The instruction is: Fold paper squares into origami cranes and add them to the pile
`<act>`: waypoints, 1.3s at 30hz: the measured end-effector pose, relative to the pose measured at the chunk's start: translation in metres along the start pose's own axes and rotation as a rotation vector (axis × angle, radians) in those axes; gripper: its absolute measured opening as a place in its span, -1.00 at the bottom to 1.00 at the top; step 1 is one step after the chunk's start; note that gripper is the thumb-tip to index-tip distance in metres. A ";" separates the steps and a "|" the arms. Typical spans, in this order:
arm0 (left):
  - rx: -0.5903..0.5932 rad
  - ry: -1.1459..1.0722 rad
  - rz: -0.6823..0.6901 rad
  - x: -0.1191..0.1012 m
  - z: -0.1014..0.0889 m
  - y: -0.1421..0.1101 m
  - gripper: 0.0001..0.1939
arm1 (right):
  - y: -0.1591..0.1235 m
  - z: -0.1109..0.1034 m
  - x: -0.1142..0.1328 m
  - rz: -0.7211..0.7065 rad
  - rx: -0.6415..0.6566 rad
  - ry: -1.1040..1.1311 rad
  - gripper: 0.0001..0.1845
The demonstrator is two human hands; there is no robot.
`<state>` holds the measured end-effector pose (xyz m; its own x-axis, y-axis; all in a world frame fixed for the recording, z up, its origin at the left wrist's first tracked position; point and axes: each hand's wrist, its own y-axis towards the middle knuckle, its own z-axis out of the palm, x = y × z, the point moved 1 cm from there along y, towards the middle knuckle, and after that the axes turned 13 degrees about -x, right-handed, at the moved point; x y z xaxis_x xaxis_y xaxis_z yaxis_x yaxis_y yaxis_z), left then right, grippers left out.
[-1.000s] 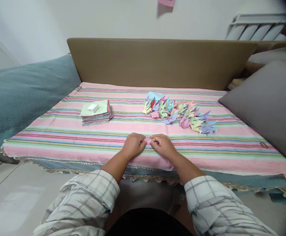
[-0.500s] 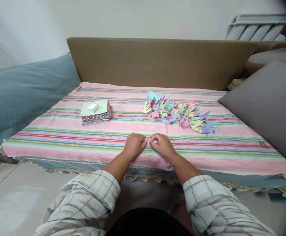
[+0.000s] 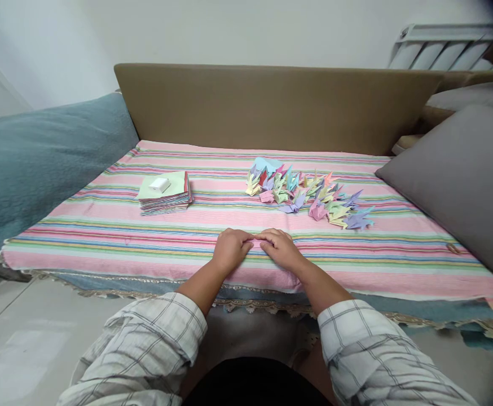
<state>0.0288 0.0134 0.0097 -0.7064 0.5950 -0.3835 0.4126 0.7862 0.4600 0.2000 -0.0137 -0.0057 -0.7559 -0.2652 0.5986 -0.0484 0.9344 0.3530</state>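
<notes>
My left hand (image 3: 232,248) and my right hand (image 3: 284,248) rest close together on the striped cloth near its front edge. Their fingertips meet or nearly meet. Both are closed in a pinch on a small piece of pink paper, mostly covered by the fingers and hard to tell from the pink stripes. Beyond my right hand lies a spread of folded paper cranes (image 3: 297,197) in several pastel colours. To the left of my left hand stands a stack of coloured paper squares (image 3: 166,202), with a small white block (image 3: 160,185) on top.
The striped cloth (image 3: 102,225) covers a sofa seat with a brown backrest (image 3: 272,107). A blue armrest (image 3: 52,152) bounds the left side, a grey cushion (image 3: 458,180) the right. Behind the cranes lies a light blue paper (image 3: 267,164). A small brown object (image 3: 453,248) sits near the cushion.
My right fingers formed a rounded pinch half a second ago and now stretch flatter toward my left fingertips. My left hand has hardly moved. The cranes and the stack stay in place.
</notes>
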 end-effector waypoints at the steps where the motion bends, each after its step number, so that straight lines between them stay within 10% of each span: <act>1: 0.001 0.002 0.001 0.000 0.000 0.000 -0.77 | 0.000 0.000 0.000 0.001 0.000 -0.002 -0.66; 28: 0.018 0.171 -0.179 0.005 -0.001 -0.006 -0.74 | -0.003 0.010 -0.002 0.103 -0.104 -0.074 -0.70; 39: -0.046 0.093 0.423 0.003 -0.005 -0.021 -0.75 | -0.002 0.005 -0.002 0.094 -0.052 -0.074 -0.68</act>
<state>0.0152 -0.0020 0.0030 -0.5307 0.8437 -0.0804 0.6519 0.4670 0.5974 0.1978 -0.0140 -0.0115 -0.8019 -0.1572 0.5764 0.0569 0.9403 0.3356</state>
